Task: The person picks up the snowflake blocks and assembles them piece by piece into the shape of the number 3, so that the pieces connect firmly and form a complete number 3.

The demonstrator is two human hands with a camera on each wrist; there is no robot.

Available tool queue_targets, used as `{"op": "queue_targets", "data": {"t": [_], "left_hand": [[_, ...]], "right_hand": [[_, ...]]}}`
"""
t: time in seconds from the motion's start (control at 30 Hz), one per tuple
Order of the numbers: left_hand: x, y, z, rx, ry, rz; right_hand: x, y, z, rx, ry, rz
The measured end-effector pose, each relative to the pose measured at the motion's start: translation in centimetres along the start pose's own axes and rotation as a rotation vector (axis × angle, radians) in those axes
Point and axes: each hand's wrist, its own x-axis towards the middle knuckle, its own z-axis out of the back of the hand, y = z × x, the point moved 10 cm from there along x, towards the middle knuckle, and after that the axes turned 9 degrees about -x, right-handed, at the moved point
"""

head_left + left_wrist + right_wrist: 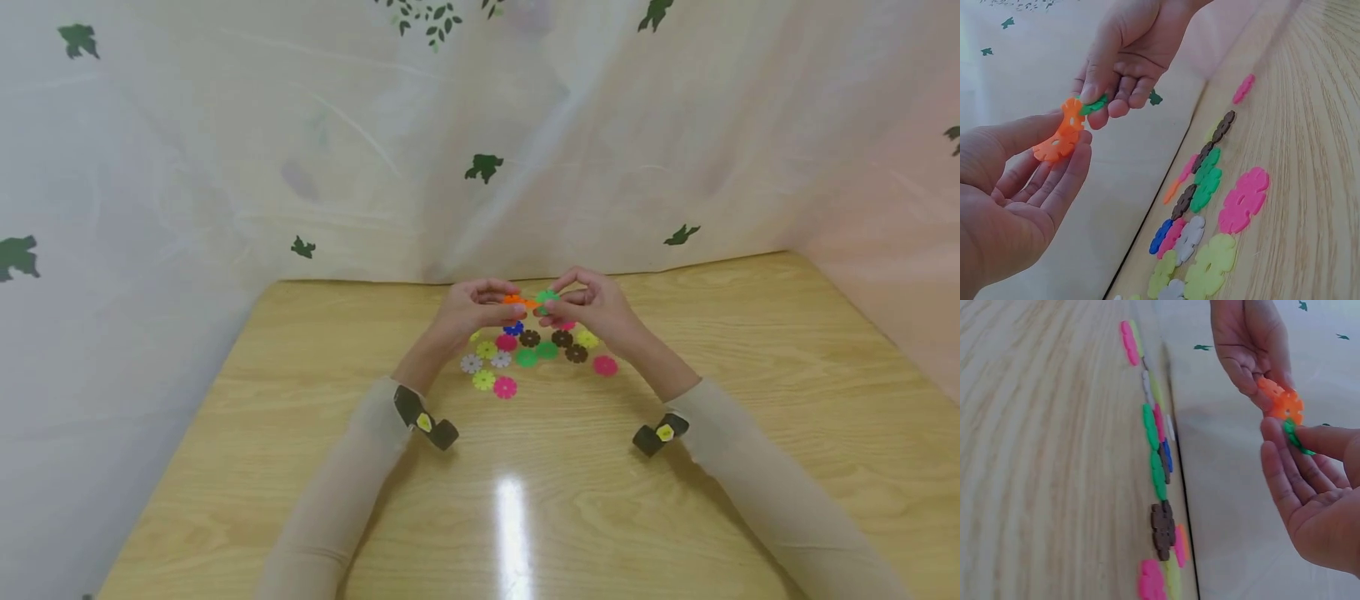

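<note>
Grip: left hand point(472, 312) pinching orange discs point(1060, 150), right hand point(600, 312) pinching green disc point(548, 297) against them. Step (apparently): slotting together; next needs straight alignment, steady pressure.

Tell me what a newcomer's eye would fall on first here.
Probably the bright orange pieces in the left hand, meeting a green piece pinched by the right hand, above the table's far side. Next, the colourful flower-shaped discs scattered on the wood below the hands, then the dark green patches on the pale cloth behind.
</note>
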Motion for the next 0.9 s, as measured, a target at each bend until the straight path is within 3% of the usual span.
{"op": "queue_targets", "data": {"t": [0.37, 0.67, 0.9], "left_hand": [[0.2, 0.0, 1.1, 0.046, 0.015, 0.059], [0.0, 0.4, 2.1, 0.053, -0.004, 0.085], [0.4, 0.1, 2.1, 0.03, 0.004, 0.071]], "right_hand": [[0.7, -0.6, 1.4, -0.289, 0.154, -0.136], [-2.1, -3.3, 2.0, -0.515, 0.386, -0.159], [-3.6, -4.8, 2.5, -0.674, 0.455, -0.206]]}}
